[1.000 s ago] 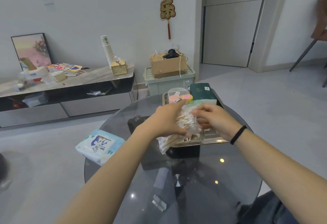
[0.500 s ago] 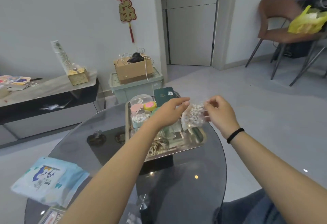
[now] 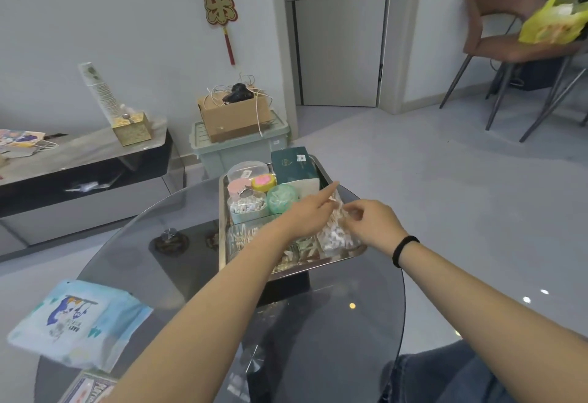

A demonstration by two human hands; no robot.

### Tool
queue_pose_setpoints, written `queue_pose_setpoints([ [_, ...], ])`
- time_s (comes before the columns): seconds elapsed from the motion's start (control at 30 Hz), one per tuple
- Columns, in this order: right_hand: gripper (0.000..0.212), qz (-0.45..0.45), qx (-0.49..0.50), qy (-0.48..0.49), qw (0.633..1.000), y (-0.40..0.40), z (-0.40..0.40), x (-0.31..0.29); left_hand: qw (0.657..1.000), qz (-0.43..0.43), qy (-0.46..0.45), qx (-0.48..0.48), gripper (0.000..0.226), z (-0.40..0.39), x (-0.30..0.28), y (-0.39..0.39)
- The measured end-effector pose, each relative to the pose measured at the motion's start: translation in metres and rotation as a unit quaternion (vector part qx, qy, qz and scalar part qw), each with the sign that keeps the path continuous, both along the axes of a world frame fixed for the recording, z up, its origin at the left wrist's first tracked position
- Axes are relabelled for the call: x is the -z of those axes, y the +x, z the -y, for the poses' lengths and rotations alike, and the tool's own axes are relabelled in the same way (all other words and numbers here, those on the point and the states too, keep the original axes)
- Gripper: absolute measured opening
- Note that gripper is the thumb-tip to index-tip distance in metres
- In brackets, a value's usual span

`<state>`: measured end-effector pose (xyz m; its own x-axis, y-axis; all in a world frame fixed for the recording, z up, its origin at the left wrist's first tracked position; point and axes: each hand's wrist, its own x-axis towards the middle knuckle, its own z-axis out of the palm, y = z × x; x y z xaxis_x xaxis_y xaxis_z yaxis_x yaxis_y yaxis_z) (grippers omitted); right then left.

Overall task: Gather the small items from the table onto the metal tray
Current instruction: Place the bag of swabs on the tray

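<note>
Round dark glass table (image 3: 350, 332), shiny. Flat metal tray (image 3: 222, 212) at far side, silver rim. Both hands over tray's right front corner: left hand (image 3: 307, 215) and right hand (image 3: 370, 223) pinch crinkly clear bag of cotton swabs (image 3: 334, 237). Tray also holds green box (image 3: 294, 167), clear tub of swabs (image 3: 248, 207), round green puff (image 3: 281, 199). Soft blue wipes pack (image 3: 76, 323) lies on table, well apart.

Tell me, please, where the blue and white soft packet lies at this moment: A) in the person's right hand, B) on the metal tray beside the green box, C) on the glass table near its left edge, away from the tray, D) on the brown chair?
C: the blue and white packet lies on the glass table at lower left, apart from the metal tray, where both hands work.
</note>
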<state>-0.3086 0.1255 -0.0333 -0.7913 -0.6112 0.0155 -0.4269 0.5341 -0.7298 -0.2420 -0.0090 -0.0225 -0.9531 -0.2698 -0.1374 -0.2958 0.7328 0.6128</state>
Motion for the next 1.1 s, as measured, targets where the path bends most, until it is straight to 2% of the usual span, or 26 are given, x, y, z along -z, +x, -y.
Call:
queue_pose_setpoints([
  [0.07, 0.041, 0.035, 0.008, 0.0, 0.999, 0.0, 0.0, 0.003, 1.0, 0.012, 0.009, -0.002, 0.055, -0.003, 0.0, -0.004],
  [0.13, 0.044, 0.082, 0.01, -0.022, 0.996, -0.001, 0.001, 0.006, 0.999, 0.028, -0.019, -0.006, 0.056, -0.004, -0.001, -0.007],
  [0.33, 0.038, 0.185, -0.016, -0.042, 0.982, -0.009, 0.0, 0.005, 0.994, 0.057, -0.084, -0.039, 0.052, -0.01, -0.018, -0.01],
  [0.4, 0.033, 0.112, 0.005, -0.032, 0.993, -0.006, 0.001, 0.007, 0.993, 0.046, -0.105, -0.043, 0.049, -0.013, -0.016, -0.011],
  [0.5, 0.019, -0.089, 0.03, 0.045, 0.995, -0.004, 0.005, 0.009, 0.994, 0.038, -0.095, -0.037, 0.049, -0.013, -0.003, -0.012],
  [0.53, 0.016, -0.106, 0.039, 0.063, 0.992, -0.006, 0.003, 0.01, 0.994, 0.043, -0.097, -0.023, 0.049, -0.013, 0.001, -0.012],
  [0.6, 0.012, -0.057, 0.042, 0.063, 0.996, -0.012, -0.001, 0.013, 0.992, 0.054, -0.114, 0.006, 0.048, -0.013, 0.006, -0.012],
  [0.7, 0.013, 0.04, 0.026, 0.011, 0.999, -0.021, -0.007, 0.021, 0.988, 0.061, -0.138, 0.039, 0.043, -0.011, 0.009, -0.01],
  [0.77, 0.016, 0.06, 0.022, -0.028, 0.998, -0.021, -0.009, 0.024, 0.987, 0.055, -0.145, 0.044, 0.041, -0.01, 0.011, -0.008],
  [0.87, 0.018, 0.042, 0.027, -0.069, 0.996, -0.018, -0.008, 0.024, 0.992, 0.014, -0.122, 0.035, 0.042, -0.009, 0.009, 0.002],
  [1.0, 0.018, -0.038, 0.016, -0.093, 0.995, -0.005, -0.003, 0.008, 0.992, -0.053, -0.115, -0.008, 0.045, -0.008, -0.008, 0.028],
  [1.1, 0.015, -0.011, -0.056, -0.133, 0.989, 0.019, 0.005, -0.01, 0.99, -0.086, -0.111, -0.033, 0.048, -0.006, -0.02, 0.065],
])
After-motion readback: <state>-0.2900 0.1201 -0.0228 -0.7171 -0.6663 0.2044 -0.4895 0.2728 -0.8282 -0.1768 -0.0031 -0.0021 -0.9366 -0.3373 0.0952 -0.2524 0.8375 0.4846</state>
